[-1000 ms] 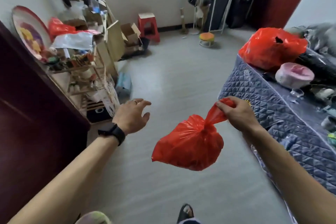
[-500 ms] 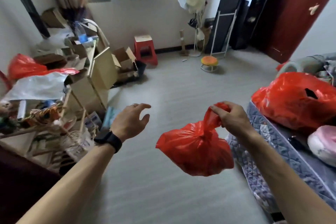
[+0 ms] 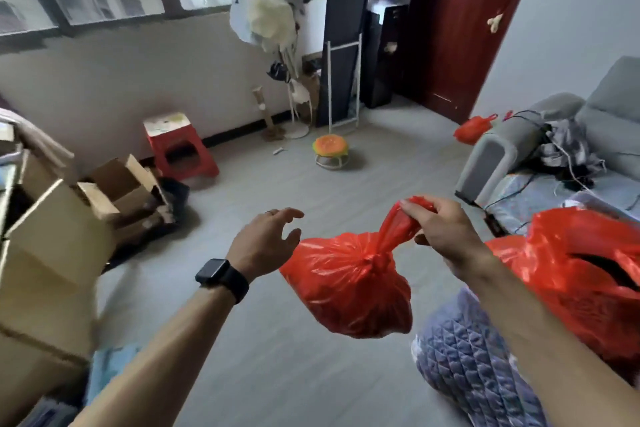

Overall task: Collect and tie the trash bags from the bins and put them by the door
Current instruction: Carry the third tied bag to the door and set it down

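Observation:
A knotted red trash bag hangs in mid-air in front of me. My right hand grips its twisted neck above the knot. Just left of the bag, my left hand is held out with fingers spread and nothing in it; a black watch is on that wrist. A second, larger red bag lies on the quilted blue cover at the right. A third small red bag sits on the floor near the dark red door at the back right.
Open cardboard boxes crowd the left side, with a red plastic stool behind them. A small burger-shaped stool and a coat stand are at the back. A grey sofa with cables stands right.
The view has lifted and turned right, bringing the door and the small red bag beside it into sight. My right hand keeps the bag; the left hand stays open beside it.

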`<state>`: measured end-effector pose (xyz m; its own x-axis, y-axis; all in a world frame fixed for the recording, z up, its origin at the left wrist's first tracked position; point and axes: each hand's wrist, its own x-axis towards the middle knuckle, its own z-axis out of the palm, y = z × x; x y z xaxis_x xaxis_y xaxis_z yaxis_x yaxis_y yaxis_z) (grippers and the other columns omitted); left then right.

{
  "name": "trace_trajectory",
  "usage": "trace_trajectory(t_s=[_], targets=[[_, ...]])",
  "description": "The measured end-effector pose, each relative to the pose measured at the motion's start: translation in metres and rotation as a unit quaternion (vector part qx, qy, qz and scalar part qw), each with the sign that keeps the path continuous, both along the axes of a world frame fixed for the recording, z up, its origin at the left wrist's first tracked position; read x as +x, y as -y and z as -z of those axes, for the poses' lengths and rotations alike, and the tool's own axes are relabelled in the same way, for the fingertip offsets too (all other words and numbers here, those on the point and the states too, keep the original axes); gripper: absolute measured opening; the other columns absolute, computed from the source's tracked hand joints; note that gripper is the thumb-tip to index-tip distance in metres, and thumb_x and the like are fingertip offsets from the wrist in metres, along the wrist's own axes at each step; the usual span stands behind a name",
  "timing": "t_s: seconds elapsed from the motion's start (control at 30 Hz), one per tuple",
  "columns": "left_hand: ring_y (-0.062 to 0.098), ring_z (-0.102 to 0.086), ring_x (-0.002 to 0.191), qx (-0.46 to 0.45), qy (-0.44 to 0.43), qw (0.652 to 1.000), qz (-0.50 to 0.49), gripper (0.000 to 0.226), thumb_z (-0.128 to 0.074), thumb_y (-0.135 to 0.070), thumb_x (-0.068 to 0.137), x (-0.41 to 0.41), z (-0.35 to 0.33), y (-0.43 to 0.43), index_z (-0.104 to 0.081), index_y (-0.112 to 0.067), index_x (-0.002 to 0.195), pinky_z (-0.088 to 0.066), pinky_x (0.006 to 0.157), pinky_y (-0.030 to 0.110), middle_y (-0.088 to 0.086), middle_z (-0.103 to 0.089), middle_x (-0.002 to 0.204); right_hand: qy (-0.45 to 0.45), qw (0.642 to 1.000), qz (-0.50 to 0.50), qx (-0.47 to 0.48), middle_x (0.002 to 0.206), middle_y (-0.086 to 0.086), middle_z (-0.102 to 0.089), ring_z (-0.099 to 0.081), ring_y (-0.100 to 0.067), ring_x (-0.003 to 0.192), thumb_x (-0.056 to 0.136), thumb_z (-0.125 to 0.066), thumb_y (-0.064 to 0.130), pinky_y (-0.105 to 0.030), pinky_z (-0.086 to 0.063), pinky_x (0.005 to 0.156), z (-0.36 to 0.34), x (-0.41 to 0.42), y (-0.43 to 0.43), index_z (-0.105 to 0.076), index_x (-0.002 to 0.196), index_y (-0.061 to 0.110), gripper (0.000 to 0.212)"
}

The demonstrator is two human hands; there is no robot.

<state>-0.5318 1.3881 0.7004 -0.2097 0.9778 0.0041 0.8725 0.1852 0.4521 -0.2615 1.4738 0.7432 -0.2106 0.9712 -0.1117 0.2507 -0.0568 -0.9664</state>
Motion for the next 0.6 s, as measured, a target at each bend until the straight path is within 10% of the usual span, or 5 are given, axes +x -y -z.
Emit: trace_trajectory(t_s=[0.37,0.6], targets=[[0.021,-0.058,0.114,0.04,-0.055,0.995,0.071,0.034,-0.056,-0.032,0.094,-0.064,-0.008,-0.397,-0.058,-0.032,0.128,-0.048,0.094,0.036,-0.002,-0.064,0.123,-0.076,0.996,0.029,-0.049,0.076,-0.01,-0.064,-0.062,-0.015,0.069,0.096,-0.062,0.022,-0.023,-0.05,0.06,0.029,-0.03,-0.345,-0.066,0.094,-0.007,0.03],[0.026,-0.058,0.116,0.037,-0.072,0.99,0.111,0.036,-0.056,-0.034,0.091,-0.068,-0.025,-0.646,-0.056,-0.032,0.128,-0.049,0.095,0.041,-0.002,-0.064,0.124,-0.091,0.988,0.109,-0.059,0.067,-0.001,-0.06,-0.056,-0.008,0.058,0.096,-0.063,0.017,-0.02,-0.05,0.056,0.008,-0.028,-0.559,-0.072,0.084,0.012,0.015]])
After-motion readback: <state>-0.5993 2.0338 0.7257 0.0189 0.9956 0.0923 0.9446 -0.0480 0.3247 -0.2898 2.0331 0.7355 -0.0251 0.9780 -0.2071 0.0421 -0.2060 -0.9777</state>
